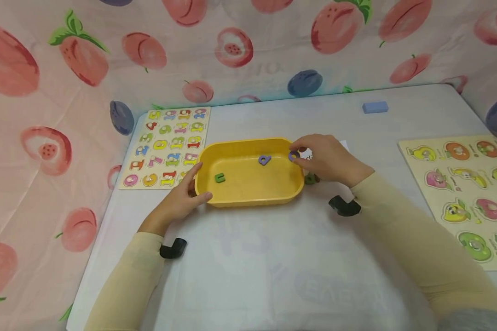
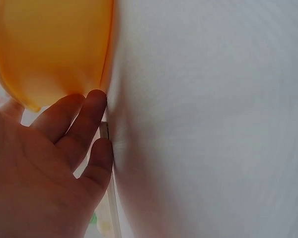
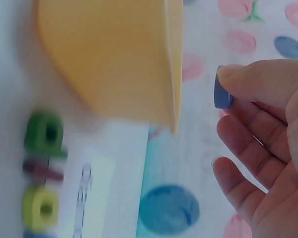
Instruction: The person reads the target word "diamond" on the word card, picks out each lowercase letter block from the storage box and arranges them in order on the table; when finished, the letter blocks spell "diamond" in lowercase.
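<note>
My left hand grips the left end of a yellow plastic tray, its thumb over the rim and its fingers along the outer wall. Inside the tray lie a purple letter and a green U-shaped letter. Over the tray's right end, my right hand pinches a small purple-blue letter with a round hole. The right wrist view shows this piece edge-on between thumb and index finger, above the rim. Beside the tray stand a green letter, a dark red piece and a yellow letter.
White paper with printed letters lies right of the tray. A number puzzle board lies at the back left, partly behind the tray. On the right is a fruit puzzle board. A blue block sits near the back edge.
</note>
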`<state>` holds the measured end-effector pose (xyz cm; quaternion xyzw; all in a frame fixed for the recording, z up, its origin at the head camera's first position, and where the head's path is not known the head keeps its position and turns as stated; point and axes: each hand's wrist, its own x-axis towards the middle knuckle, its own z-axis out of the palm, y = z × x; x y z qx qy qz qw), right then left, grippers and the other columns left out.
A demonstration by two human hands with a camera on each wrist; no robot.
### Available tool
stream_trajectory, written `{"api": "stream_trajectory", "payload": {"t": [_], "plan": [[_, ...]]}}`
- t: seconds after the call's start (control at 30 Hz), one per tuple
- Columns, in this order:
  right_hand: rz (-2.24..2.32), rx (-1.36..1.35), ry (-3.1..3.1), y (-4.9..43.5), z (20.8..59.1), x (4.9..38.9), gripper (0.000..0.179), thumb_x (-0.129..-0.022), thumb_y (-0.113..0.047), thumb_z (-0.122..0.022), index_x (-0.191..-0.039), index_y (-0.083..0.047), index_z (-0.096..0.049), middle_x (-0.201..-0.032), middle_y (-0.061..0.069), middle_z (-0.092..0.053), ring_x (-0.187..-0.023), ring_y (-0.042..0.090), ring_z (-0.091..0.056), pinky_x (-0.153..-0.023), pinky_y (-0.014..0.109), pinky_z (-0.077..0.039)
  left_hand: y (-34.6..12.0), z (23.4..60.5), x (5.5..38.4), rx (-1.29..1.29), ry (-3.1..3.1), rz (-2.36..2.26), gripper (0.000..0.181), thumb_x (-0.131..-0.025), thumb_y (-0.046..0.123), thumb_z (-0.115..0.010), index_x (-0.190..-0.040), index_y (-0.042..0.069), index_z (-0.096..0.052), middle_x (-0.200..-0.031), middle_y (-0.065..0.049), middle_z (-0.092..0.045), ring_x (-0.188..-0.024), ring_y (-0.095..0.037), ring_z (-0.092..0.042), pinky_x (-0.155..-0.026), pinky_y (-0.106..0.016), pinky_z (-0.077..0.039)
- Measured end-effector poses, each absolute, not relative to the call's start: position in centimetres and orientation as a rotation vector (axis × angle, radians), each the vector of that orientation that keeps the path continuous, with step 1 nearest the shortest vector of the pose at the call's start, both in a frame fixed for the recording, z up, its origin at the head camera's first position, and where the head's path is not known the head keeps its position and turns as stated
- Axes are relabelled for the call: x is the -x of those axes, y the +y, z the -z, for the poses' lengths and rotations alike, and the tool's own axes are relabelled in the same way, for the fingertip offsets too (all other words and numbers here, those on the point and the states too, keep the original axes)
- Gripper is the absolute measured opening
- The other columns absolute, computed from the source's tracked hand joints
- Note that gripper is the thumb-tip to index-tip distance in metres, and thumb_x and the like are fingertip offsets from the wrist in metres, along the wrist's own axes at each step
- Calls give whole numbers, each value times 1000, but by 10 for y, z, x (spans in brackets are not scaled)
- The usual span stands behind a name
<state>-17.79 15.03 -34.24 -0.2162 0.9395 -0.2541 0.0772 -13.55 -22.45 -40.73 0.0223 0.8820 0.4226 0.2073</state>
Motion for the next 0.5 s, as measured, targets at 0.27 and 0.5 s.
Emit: {"api": "stream_trajectory", "payload": {"t": [0.27, 0.5], "plan": [[698, 473, 2873, 197, 342, 170, 38, -95, -19, -70, -129, -4, -64, -120, 16, -64, -112, 36, -56, -97, 54, -48, -225, 408, 136, -59, 2457, -1176, 95, -91, 45, -72, -161, 39, -8, -153, -16, -43, -135, -30, -43, -116, -58, -22], [679, 361, 2871, 231, 353, 166, 40, -96, -20, -68, -131, -3, -62, -124, 22, -62, -113, 41, -53, -96, 58, -46, -225, 408, 136, -52, 2444, -1165, 96, -90, 46, -71, -161, 40, -6, -155, -15, -41, -137, -30, -40, -116, -60, -19]]}}
